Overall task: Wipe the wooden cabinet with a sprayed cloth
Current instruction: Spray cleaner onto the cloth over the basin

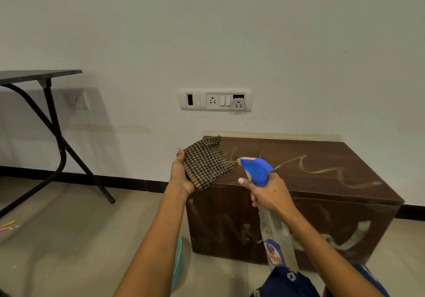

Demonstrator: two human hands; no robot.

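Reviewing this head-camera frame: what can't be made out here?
- Bottle label: partly readable at best, blurred, its base hidden behind the blue clothing at the bottom edge.
- Whether the cloth is wet yet: not visible.
- Left hand fingers: hidden behind the cloth.
- Right hand trigger finger: hidden behind the spray head.
- Cabinet left front corner: covered by the arms.
- Teal object by the left arm: mostly hidden, unidentifiable.

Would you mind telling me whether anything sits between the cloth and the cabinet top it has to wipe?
Nothing visible does. The cloth is in the left hand above the cabinet's bare left corner.
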